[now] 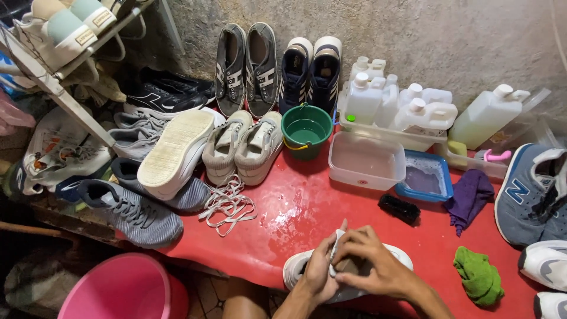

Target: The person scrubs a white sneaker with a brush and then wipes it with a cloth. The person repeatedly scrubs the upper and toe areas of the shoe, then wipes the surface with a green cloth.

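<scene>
A white sneaker lies on the wet red table at the near edge. My left hand grips the shoe's side and upper. My right hand lies over the shoe's opening, fingers curled on it, and hides most of the upper. A black brush rests just beyond the hands. Loose white laces lie to the left.
Several pairs of shoes lean on the back wall and fill the left side. A green bucket, clear tub, blue tray, white bottles, purple cloth and green cloth stand around. A pink basin sits below left.
</scene>
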